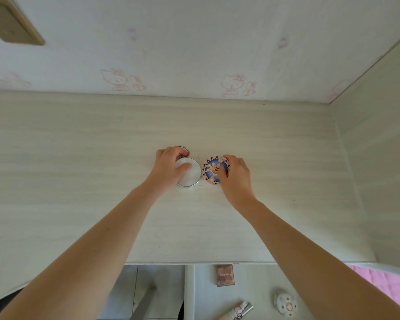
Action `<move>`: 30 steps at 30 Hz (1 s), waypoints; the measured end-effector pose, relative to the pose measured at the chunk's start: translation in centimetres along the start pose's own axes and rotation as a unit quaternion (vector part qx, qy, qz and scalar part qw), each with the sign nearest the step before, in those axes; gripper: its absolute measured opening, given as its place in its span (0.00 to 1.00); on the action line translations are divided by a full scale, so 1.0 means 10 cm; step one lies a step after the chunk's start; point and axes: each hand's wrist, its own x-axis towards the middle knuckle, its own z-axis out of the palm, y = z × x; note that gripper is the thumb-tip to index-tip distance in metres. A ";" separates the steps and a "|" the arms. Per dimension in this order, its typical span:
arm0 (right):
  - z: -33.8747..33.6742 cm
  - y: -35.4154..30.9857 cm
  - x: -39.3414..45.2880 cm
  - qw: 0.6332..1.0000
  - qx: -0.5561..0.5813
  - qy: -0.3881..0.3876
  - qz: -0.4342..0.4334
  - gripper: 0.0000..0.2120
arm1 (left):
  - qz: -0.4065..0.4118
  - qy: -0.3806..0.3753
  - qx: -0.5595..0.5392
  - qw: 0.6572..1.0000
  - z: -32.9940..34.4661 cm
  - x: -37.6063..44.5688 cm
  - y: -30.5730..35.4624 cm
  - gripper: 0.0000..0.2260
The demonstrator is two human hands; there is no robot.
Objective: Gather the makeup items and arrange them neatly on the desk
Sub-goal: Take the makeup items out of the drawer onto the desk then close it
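Note:
Two round items lie side by side in the middle of the pale wooden desk (79, 181). My left hand (169, 167) grips the left one, a round silver-rimmed mirror (192, 175) with a key ring (185, 149) at its far end. My right hand (237, 175) holds the right one, a round compact (211, 168) with a blue and pink patterned lid, fingers curled over its right edge. The two items sit a little apart.
Below the desk's front edge a lower surface (259, 285) carries a brown eyeshadow box (225, 275), a small tube (240, 309) and a white round compact (284, 301). A wall with cartoon cat prints stands behind the desk, a side panel (374, 158) closes the right, and pink bedding (388, 287) lies at lower right.

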 end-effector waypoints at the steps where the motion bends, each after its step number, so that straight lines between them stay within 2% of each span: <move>1: 0.00 0.00 0.01 1.000 -0.011 -0.003 -0.003 0.17 | 0.002 0.006 0.020 1.000 0.01 0.01 0.00 0.14; 5: -0.02 0.01 0.03 0.999 -0.045 -0.010 -0.011 0.17 | 0.013 0.020 0.103 0.994 0.06 0.03 -0.03 0.13; 11: 0.00 0.06 0.05 0.993 -0.112 -0.006 -0.025 0.17 | 0.020 0.044 0.164 0.985 0.13 -0.04 -0.06 0.14; 16: -0.01 0.07 0.03 0.994 -0.106 0.001 -0.033 0.18 | 0.017 0.070 0.161 0.984 0.17 -0.14 -0.01 0.15; 19: -0.01 0.08 -0.09 0.988 -0.125 0.019 -0.089 0.21 | 0.044 0.090 0.163 0.981 0.19 -0.26 0.00 0.18; 22: 0.02 0.11 -0.22 0.973 -0.175 0.000 -0.149 0.24 | 0.083 0.073 0.204 0.973 0.26 -0.43 0.00 0.23; 25: 0.07 0.12 -0.25 0.967 -0.203 -0.021 -0.153 0.27 | 0.113 0.051 0.227 0.966 0.31 -0.53 -0.02 0.27; 30: 0.05 0.13 -0.20 0.963 -0.215 -0.038 -0.160 0.26 | 0.137 0.041 0.210 0.967 0.26 -0.47 -0.01 0.24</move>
